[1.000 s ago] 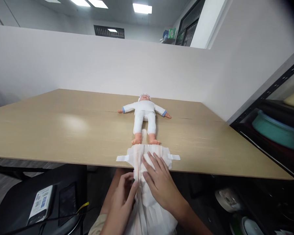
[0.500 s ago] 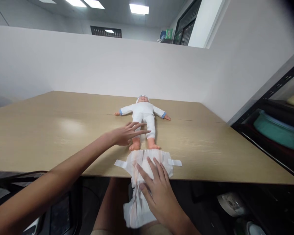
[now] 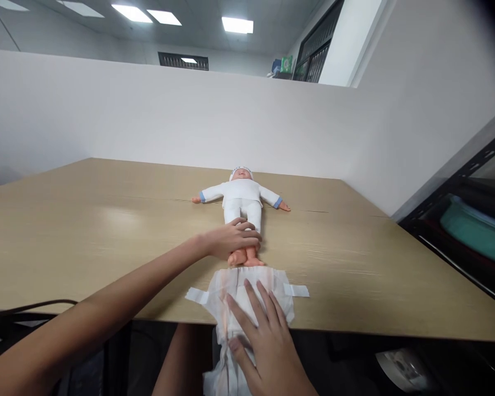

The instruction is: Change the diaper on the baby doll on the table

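Note:
A baby doll [image 3: 241,191] in a white suit with blue cuffs lies on its back, arms spread, feet toward me. My left hand [image 3: 236,238] is closed around both of the doll's lower legs, just above the bare feet, which sit close together. Below the feet, an unfolded white diaper [image 3: 220,302] lies at the table edge with its tape tabs spread to both sides. Its near end hangs over the edge. My right hand [image 3: 264,335] rests flat on the diaper, fingers spread.
The wooden table [image 3: 107,231] runs back to a white partition [image 3: 169,110]. At the right stands a black shelf rack [image 3: 457,192] with a teal item [image 3: 474,228] on it. A dark cable [image 3: 45,302] shows at the left, near my forearm.
My left hand has gone from hovering open over the doll's legs to gripping them, and the feet have been drawn together. My right hand stays on the diaper. The view has tilted up slightly.

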Tool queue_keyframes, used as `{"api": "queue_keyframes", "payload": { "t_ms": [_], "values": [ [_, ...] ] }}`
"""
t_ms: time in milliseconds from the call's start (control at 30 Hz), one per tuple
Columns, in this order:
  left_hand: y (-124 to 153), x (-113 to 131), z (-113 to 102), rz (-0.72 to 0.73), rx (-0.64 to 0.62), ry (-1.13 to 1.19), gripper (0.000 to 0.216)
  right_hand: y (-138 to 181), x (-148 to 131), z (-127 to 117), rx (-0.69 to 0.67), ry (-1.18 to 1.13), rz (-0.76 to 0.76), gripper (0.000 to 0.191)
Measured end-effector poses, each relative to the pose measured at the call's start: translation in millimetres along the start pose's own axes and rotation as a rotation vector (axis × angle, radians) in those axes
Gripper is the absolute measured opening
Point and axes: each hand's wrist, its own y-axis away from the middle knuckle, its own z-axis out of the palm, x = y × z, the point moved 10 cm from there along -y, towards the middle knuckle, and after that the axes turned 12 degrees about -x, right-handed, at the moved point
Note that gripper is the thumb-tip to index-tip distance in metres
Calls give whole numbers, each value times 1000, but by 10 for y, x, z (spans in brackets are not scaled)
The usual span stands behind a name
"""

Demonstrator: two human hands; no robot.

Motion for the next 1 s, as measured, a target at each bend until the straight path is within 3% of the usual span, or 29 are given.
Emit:
{"api": "queue_keyframes", "payload": {
  "t_ms": [100, 300, 500, 733, 1000],
  "values": [
    [-14, -64, -199, 9, 47, 108, 38, -74, 44, -14, -56, -29, 2, 78],
    [21, -391, -873, -58, 137, 516, 35, -426, 164, -103, -175, -125, 80, 71],
    [8, -662, -1236, -125, 178, 632, 36, -851, 238, -122, -265, -186, 83, 66],
    [46, -780, -1296, -130, 221, 684, 38, -1265, 379, -217, -131, -69, 83, 69],
    [202, -916, -1356, -118, 280, 682, 40, -1733, 611, -174, -132, -21, 44, 68]
  ]
}}
